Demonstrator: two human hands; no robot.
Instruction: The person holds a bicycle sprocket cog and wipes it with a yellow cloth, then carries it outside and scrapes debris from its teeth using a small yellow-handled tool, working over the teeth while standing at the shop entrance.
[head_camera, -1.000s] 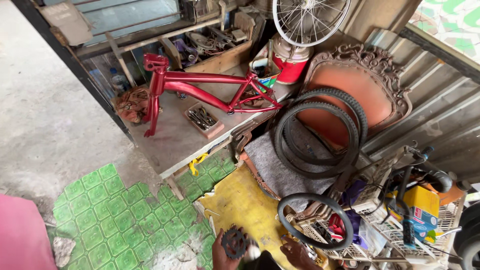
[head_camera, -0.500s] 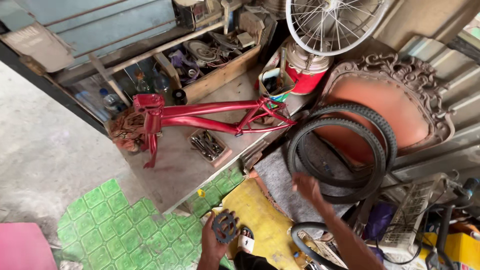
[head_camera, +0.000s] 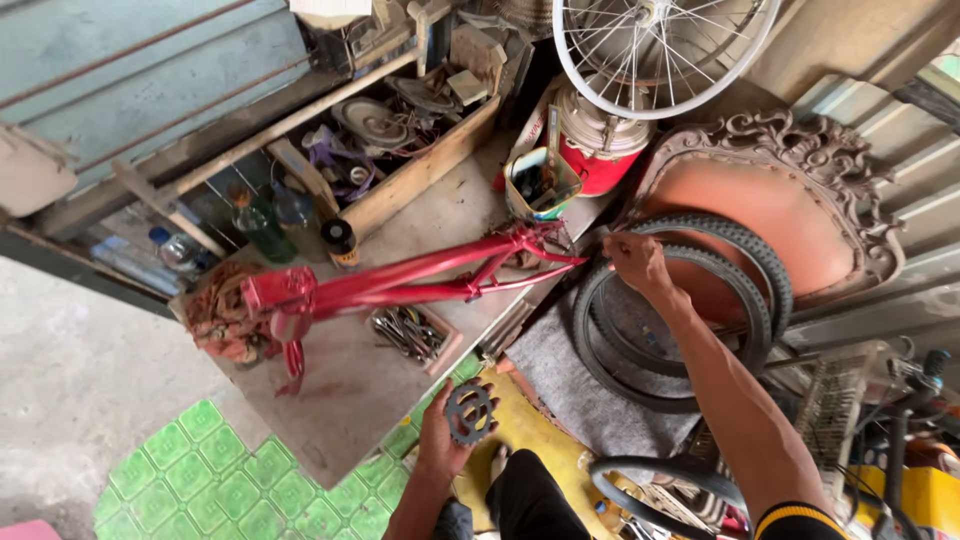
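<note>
Holding sprocket (head_camera: 468, 412) in left grip (head_camera: 440, 440), right grip (head_camera: 636, 262) on tyre (head_camera: 745, 255)

Two bare arms are seen from above, each ending in a bare hand: the left hand (head_camera: 440, 440) low in the middle and the right hand (head_camera: 637, 262) higher up. No gloves, rings or watch can be made out on either hand, and the left arm is left uncovered as far as it can be seen. A black sleeve (head_camera: 800, 522) with a thin orange and yellow band at its edge is worn on the upper right arm, and dark trousers (head_camera: 525, 500) are worn on the legs at the bottom.
</note>
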